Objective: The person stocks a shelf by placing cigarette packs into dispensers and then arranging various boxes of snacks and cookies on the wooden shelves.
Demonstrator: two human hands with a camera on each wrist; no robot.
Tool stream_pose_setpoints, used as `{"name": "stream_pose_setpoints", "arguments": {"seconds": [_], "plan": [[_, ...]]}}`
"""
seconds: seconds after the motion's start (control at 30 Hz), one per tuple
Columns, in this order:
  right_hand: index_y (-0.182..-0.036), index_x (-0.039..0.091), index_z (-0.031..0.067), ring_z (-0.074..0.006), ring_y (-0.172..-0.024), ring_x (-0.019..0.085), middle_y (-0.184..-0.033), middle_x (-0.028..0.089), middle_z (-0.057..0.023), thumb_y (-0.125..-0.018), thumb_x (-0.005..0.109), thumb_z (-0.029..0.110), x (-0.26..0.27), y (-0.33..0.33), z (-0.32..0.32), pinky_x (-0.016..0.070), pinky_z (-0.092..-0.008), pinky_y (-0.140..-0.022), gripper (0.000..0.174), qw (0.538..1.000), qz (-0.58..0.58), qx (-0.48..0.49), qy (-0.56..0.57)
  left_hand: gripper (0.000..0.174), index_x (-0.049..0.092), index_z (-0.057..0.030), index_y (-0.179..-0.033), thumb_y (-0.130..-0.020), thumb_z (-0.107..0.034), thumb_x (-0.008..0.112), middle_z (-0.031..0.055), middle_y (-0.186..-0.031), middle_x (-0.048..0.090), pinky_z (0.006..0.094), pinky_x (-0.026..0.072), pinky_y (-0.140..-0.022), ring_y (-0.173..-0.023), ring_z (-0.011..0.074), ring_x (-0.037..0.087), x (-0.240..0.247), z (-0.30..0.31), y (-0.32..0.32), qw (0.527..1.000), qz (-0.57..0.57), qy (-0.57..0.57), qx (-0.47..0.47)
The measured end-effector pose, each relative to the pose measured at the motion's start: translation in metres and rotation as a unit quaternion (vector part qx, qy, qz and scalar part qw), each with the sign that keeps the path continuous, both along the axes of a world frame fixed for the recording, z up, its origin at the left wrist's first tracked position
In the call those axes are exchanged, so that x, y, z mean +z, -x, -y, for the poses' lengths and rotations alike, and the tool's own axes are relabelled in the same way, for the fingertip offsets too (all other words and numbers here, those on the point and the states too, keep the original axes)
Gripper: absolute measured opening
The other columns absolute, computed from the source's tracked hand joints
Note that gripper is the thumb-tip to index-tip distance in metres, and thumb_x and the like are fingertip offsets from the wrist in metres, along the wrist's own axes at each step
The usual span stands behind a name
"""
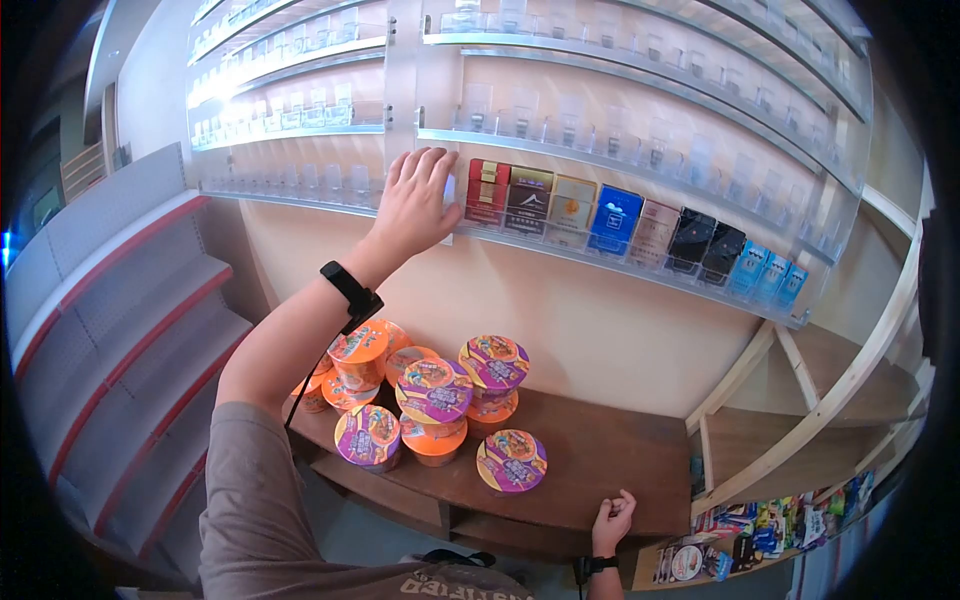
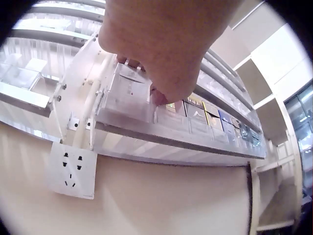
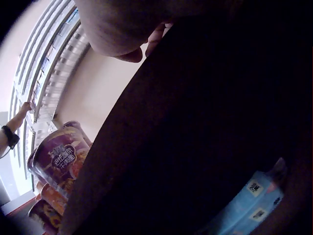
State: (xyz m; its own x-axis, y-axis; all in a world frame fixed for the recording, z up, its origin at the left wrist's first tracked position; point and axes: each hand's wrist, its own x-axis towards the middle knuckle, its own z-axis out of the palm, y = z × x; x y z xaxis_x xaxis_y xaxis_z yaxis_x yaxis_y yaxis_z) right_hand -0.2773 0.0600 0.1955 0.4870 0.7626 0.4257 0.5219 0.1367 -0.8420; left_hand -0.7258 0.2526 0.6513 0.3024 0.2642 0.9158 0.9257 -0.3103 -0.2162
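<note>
At the lower shelf row, my left hand (image 1: pixel 418 200) is raised, just left of a red pack (image 1: pixel 487 190). The left wrist view has the left hand (image 2: pixel 156 44) with its fingers behind a clear plastic holder (image 2: pixel 128 93) and its thumb at the holder's right side. Several packs stand to the right, among them a blue pack (image 1: pixel 614 220) and a black pack (image 1: pixel 690 240). Low over the counter's front edge, my right hand (image 1: pixel 613 518) hangs with loosely curled fingers, holding nothing visible. The right wrist view shows part of the right hand (image 3: pixel 122 29).
Orange tubs (image 1: pixel 358 345) and purple-lidded tubs (image 1: pixel 434 390) stand, some stacked, on the brown counter (image 1: pixel 600 450). Grey shelves with red edges (image 1: pixel 130 340) are at the left, a wooden frame (image 1: pixel 850 390) at the right. A wall socket (image 2: pixel 72 170) sits below the clear shelf.
</note>
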Motion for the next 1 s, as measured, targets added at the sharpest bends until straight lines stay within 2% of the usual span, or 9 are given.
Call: {"name": "stream_pose_setpoints", "arguments": {"seconds": [0.07, 0.2, 0.3, 0.47, 0.7, 0.77, 0.9, 0.97, 1.0], "plan": [[-0.117, 0.051, 0.0016, -0.0168, -0.063, 0.05, -0.075, 0.05, -0.0042, -0.086, 0.063, 0.005, -0.001, 0.0, -0.001, 0.0438, -0.0308, -0.061, 0.033, 1.0, 0.002, -0.001, -0.001, 0.056, 0.048, -0.0025, -0.128, -0.074, -0.016, 0.061, 0.015, -0.127, 0.052, 0.0487, 0.0271, -0.111, -0.124, 0.0336, 0.045, 0.003, 0.003, -0.001, 0.999, -0.001, 0.032, -0.007], [-0.117, 0.052, 0.0019, -0.017, -0.064, 0.051, -0.075, 0.051, -0.0043, -0.085, 0.063, 0.005, 0.001, 0.001, 0.0, 0.0441, -0.0312, -0.06, 0.033, 1.0, -0.002, -0.003, -0.001, 0.053, 0.049, -0.0038, -0.126, -0.074, -0.011, 0.057, 0.0139, -0.125, 0.053, 0.0483, 0.0264, -0.111, -0.122, 0.0329, 0.046, 0.008, 0.002, 0.007, 0.999, -0.027, 0.022, 0.002], [-0.117, 0.052, 0.0018, -0.0172, -0.064, 0.051, -0.075, 0.051, -0.0044, -0.085, 0.063, 0.005, 0.003, 0.002, 0.0, 0.0441, -0.0315, -0.059, 0.033, 1.0, -0.001, -0.009, 0.0, 0.052, 0.05, -0.0061, -0.126, -0.074, -0.004, 0.053, 0.0131, -0.122, 0.055, 0.0456, 0.0301, -0.109, -0.12, 0.0316, 0.048, 0.012, 0.001, 0.014, 0.999, -0.029, 0.004, -0.03], [-0.116, 0.053, 0.0015, -0.018, -0.064, 0.051, -0.075, 0.052, -0.0051, -0.085, 0.063, 0.005, 0.001, 0.004, -0.001, 0.0439, -0.0318, -0.059, 0.032, 1.0, -0.001, -0.018, -0.008, 0.043, 0.059, -0.0073, -0.116, -0.075, 0.003, 0.051, 0.008, -0.113, 0.061, 0.0416, 0.0405, -0.097, -0.113, 0.0274, 0.055, 0.012, 0.007, 0.018, 0.999, 0.017, -0.016, -0.035], [-0.114, 0.053, 0.0012, -0.0196, -0.064, 0.052, -0.074, 0.052, -0.0058, -0.085, 0.062, 0.005, -0.006, 0.001, -0.002, 0.0448, -0.032, -0.06, 0.03, 0.999, 0.032, -0.033, -0.006, 0.039, 0.06, -0.007, -0.115, -0.077, 0.001, 0.053, 0.0077, -0.113, 0.064, 0.0387, 0.0416, -0.094, -0.111, 0.0253, 0.057, 0.017, 0.006, 0.019, 0.997, -0.007, -0.034, -0.062], [-0.114, 0.053, 0.0013, -0.0195, -0.064, 0.052, -0.074, 0.052, -0.0059, -0.085, 0.062, 0.005, -0.006, 0.001, -0.003, 0.0449, -0.0319, -0.06, 0.03, 0.999, 0.038, -0.031, -0.012, 0.037, 0.06, -0.0061, -0.116, -0.08, -0.001, 0.053, 0.0089, -0.115, 0.064, 0.0382, 0.0419, -0.094, -0.113, 0.0248, 0.057, 0.014, -0.004, 0.021, 0.998, -0.051, -0.029, -0.024], [-0.114, 0.053, 0.0018, -0.0196, -0.063, 0.053, -0.073, 0.053, -0.0057, -0.085, 0.062, 0.006, -0.005, 0.003, -0.003, 0.0457, -0.0317, -0.061, 0.031, 0.998, 0.039, -0.043, -0.003, 0.035, 0.06, -0.005, -0.117, -0.083, -0.003, 0.052, 0.0099, -0.114, 0.063, 0.0384, 0.0423, -0.093, -0.112, 0.0249, 0.057, 0.016, -0.01, 0.022, 0.997, -0.056, -0.045, 0.006], [-0.114, 0.053, 0.002, -0.0196, -0.063, 0.054, -0.072, 0.053, -0.0056, -0.085, 0.062, 0.006, -0.003, 0.004, -0.003, 0.0462, -0.0317, -0.062, 0.031, 0.998, 0.04, -0.053, 0.006, 0.034, 0.059, -0.0052, -0.117, -0.083, -0.003, 0.051, 0.0108, -0.113, 0.061, 0.0384, 0.0424, -0.092, -0.111, 0.0267, 0.056, 0.02, -0.006, 0.021, 0.997, -0.059, 0.041, 0.022], [-0.113, 0.054, 0.0025, -0.0206, -0.063, 0.055, -0.072, 0.054, -0.006, -0.085, 0.063, 0.007, -0.002, 0.005, -0.003, 0.0468, -0.0327, -0.062, 0.031, 0.998, 0.041, -0.051, 0.005, 0.034, 0.059, -0.0052, -0.117, -0.083, -0.003, 0.051, 0.0108, -0.113, 0.061, 0.0384, 0.0424, -0.092, -0.111, 0.0267, 0.056, 0.02, -0.005, 0.02, 0.997, -0.059, 0.042, 0.015]]}}
